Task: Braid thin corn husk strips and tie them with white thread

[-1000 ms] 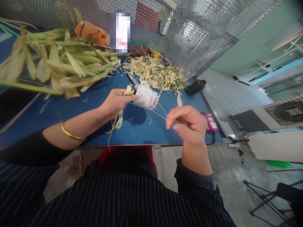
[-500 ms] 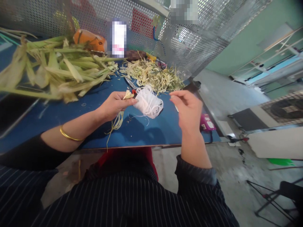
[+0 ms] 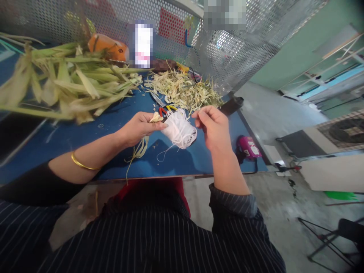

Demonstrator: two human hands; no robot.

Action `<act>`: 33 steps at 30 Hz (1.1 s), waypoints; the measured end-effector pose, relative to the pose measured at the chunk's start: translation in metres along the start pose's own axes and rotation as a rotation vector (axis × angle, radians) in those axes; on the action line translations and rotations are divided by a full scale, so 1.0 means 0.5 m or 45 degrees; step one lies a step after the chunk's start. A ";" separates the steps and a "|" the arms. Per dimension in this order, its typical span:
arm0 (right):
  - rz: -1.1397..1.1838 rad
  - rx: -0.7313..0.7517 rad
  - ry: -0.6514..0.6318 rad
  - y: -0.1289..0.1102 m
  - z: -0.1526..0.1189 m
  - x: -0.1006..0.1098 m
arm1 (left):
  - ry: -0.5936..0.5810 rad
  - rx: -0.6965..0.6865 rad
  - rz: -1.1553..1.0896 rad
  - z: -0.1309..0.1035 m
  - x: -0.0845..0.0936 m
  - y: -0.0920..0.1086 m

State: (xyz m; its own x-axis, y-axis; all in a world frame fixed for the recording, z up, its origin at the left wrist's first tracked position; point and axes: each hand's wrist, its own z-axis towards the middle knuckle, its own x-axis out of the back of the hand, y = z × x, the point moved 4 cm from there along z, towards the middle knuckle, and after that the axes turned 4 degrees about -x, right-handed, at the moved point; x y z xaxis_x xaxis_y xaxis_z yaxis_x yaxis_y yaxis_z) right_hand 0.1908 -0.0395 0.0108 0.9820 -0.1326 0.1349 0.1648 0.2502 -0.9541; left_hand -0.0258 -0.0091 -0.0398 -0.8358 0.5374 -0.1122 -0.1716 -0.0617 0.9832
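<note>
My left hand grips one end of a spool of white thread between thumb and fingers. A bundle of pale dried corn husk is held in the same grip, and its thin strips hang below the palm. Just right of the spool, my right hand has thumb and forefinger pinched on the thread, though the strand there barely shows. One loose loop of thread dangles under the spool. Behind it on the blue table lie scissors and a tool with red and yellow handles.
Long corn husks are heaped at the left. Shredded husk strips lie at the back centre, before a perforated metal screen. An orange package stands behind the husks. A black roll and a magenta item lie at the right.
My right hand has moved left, closer to the spool. The spool has shifted slightly down in my left hand, and more of the red and yellow handles shows behind it.
</note>
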 end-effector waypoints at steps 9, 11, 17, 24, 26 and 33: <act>-0.074 -0.010 -0.061 -0.013 -0.012 -0.004 | -0.017 0.001 -0.011 -0.002 -0.001 0.003; -0.203 -0.018 -0.126 -0.016 -0.016 -0.011 | -0.020 -0.001 0.005 -0.002 -0.003 0.005; -0.020 -0.023 -0.100 -0.005 -0.015 -0.010 | -0.031 -0.004 -0.010 -0.003 -0.007 0.012; 0.441 -0.220 -0.058 0.013 -0.016 -0.009 | -0.029 0.055 -0.131 -0.001 -0.009 0.007; 0.499 -0.254 -0.031 0.013 -0.016 -0.007 | -0.030 0.076 -0.171 0.000 -0.010 0.008; 0.601 -0.187 0.075 0.010 -0.004 0.025 | -0.021 0.163 -0.303 -0.001 -0.015 0.014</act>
State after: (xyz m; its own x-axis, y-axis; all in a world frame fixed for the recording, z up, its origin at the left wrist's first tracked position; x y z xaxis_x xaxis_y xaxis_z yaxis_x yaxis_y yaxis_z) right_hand 0.2037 -0.0417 0.0074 0.9387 -0.0924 -0.3322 -0.3155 0.1591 -0.9355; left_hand -0.0213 -0.0142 -0.0321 -0.7709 0.5381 -0.3410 -0.2942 0.1742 0.9398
